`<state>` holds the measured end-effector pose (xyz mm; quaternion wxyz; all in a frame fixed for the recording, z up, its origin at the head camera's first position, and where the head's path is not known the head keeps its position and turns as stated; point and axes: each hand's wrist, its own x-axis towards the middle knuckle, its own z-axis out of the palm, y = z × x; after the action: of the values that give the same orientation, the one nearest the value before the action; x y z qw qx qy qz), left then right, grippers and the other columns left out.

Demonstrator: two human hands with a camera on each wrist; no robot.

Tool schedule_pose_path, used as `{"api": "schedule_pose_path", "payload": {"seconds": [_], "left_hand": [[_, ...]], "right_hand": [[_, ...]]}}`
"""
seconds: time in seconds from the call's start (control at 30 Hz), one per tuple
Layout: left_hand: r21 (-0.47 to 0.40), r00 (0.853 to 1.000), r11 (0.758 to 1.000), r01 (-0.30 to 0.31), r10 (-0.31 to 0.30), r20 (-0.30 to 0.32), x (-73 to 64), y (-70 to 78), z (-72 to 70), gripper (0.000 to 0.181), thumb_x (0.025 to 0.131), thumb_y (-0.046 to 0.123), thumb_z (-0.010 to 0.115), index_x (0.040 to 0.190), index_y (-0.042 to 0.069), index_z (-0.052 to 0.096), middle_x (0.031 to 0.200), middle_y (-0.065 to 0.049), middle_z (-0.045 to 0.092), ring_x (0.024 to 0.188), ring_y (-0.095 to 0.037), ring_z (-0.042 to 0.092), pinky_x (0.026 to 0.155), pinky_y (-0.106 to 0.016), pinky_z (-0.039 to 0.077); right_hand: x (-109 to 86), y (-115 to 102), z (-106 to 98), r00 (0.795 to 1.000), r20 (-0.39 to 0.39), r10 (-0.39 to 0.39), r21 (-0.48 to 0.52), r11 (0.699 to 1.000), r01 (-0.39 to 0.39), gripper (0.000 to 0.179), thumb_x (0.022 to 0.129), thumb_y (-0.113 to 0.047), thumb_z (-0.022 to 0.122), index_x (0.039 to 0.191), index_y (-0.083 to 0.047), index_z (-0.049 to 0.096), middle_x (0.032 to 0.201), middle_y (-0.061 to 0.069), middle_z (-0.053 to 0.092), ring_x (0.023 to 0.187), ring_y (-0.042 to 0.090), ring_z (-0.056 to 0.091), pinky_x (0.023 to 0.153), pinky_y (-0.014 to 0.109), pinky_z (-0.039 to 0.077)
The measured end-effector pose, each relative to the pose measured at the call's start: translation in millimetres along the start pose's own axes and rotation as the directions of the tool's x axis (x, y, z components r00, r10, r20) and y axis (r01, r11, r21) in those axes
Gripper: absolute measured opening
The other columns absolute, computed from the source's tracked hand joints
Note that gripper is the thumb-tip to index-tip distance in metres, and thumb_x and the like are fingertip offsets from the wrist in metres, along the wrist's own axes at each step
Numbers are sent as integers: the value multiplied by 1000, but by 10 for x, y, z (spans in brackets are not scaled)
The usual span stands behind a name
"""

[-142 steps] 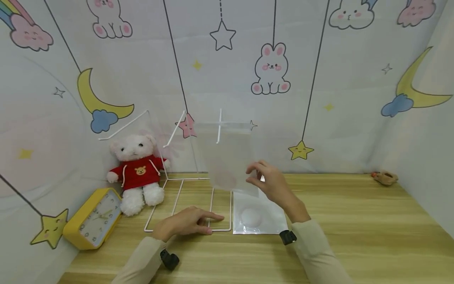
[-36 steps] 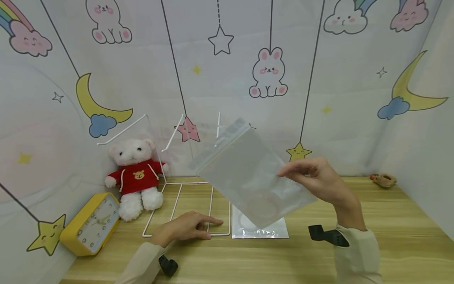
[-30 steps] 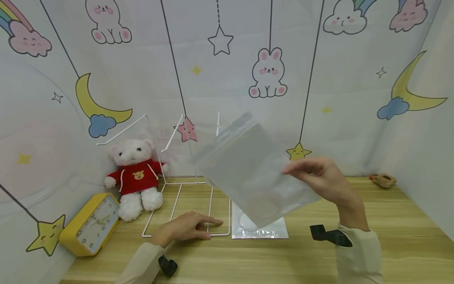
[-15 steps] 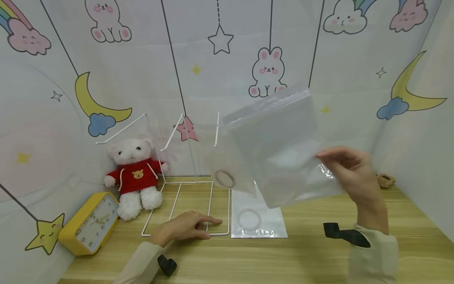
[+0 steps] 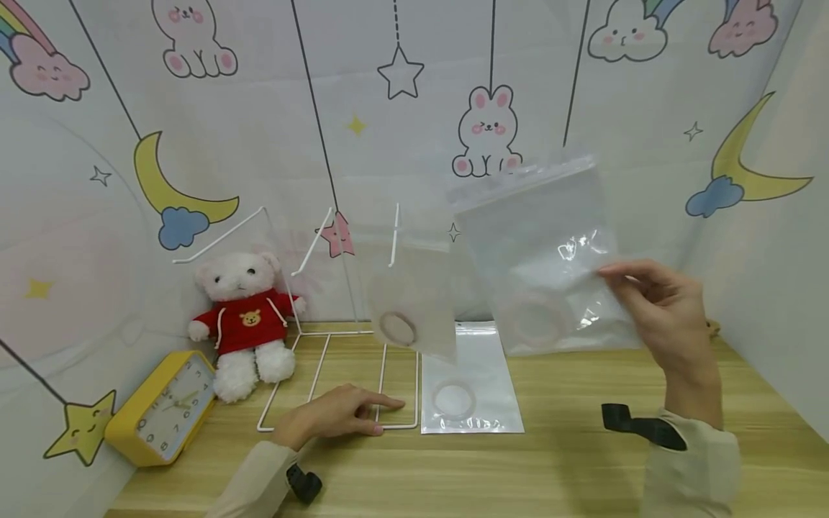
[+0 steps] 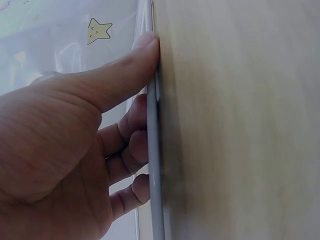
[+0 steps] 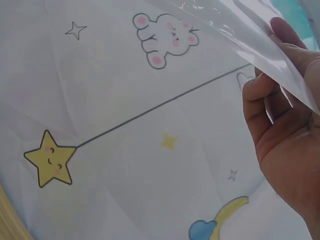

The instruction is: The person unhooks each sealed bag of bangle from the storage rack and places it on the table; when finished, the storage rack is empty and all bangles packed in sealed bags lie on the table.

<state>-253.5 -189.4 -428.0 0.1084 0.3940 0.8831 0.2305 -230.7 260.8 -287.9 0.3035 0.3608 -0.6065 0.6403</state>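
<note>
1. Head view: looks forward and down from above the near side of the worktop [image 5: 550, 467], far enough back to hold the left grip [image 5: 340, 411] at seven o'clock and the right grip [image 5: 670, 309] at three.
2. Left wrist view: very close and turned sideways, with its grip at nine o'clock and the worktop at three. It shares with the head view what is probably the white rack's front bar [image 6: 156, 190], here slightly blurred.
3. Right wrist view: close to its grip at three o'clock, facing the backdrop [image 7: 125, 190] and tilted. It shares the printed rabbit [image 7: 170, 42] with the head view, at twelve o'clock here, one there.
</note>
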Motion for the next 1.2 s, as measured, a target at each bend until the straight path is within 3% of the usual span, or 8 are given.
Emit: {"api": "schedule_pose_path", "payload": {"seconds": [0.13, 0.33, 0.6, 0.77, 0.87, 1.07, 1.2], "left_hand": [[-6, 1000, 1000, 5, -5, 2, -2, 11, -7, 45, 93, 29, 72, 136, 18, 64, 64, 14, 45, 58, 3, 39, 59, -19, 36], [-10, 1000, 1000, -1, 1, -2, -8, 15, -8, 45, 93, 28, 72, 136, 17, 64, 64, 14, 46, 59, 3, 41, 59, -19, 37], [-7, 1000, 1000, 11, -11, -5, -25, 1, 3, 45, 93, 30, 72, 136, 19, 64, 65, 14, 47, 60, 2, 41, 60, -20, 37], [-18, 1000, 1000, 10, -11, -7, -29, 1, 2, 45, 93, 30, 72, 136, 18, 64, 65, 14, 48, 60, 2, 42, 60, -20, 37], [-23, 1000, 1000, 11, -11, -8, -29, 8, -1, 45, 93, 29, 72, 136, 18, 64, 65, 14, 48, 60, 2, 42, 60, -20, 38], [-23, 1000, 1000, 13, -13, -5, -23, 29, -12, 45, 93, 28, 72, 136, 18, 64, 65, 13, 48, 60, 2, 42, 60, -20, 37], [-28, 1000, 999, 16, -16, 1, -16, 36, -19, 45, 93, 28, 72, 136, 18, 64, 65, 13, 47, 60, 2, 42, 60, -20, 37]], "right_hand": [[-15, 10, -49, 999, 24, 45, -98, 994, -42, 24, 88, 27, 53, 103, 16, 68, 104, 6, 73, 99, 13, 68, 83, 17, 51], [-32, 48, -122, 991, 53, 124, -220, 969, -109, 23, 91, 19, 57, 104, 7, 72, 105, 6, 71, 98, 9, 66, 77, 14, 50], [-75, 151, -168, 967, 70, 243, -440, 878, -189, 17, 95, 8, 61, 109, 6, 71, 104, -8, 70, 92, 5, 63, 73, 14, 48], [-99, 257, -205, 947, 118, 298, -474, 855, -211, 17, 96, 6, 61, 111, 7, 70, 104, -10, 70, 92, 5, 63, 74, 14, 49], [-117, 300, -219, 924, 131, 360, -498, 829, -253, 17, 97, 3, 61, 111, 5, 70, 105, -6, 69, 89, 6, 64, 69, 19, 52], [-141, 365, -229, 847, 131, 516, -563, 742, -365, 18, 100, -3, 59, 114, 1, 69, 115, 14, 63, 85, 11, 65, 64, 30, 55], [-155, 418, -239, 825, 148, 546, -581, 723, -374, 19, 100, -3, 58, 115, 3, 69, 118, 21, 64, 94, 10, 63, 70, 25, 53]]}}
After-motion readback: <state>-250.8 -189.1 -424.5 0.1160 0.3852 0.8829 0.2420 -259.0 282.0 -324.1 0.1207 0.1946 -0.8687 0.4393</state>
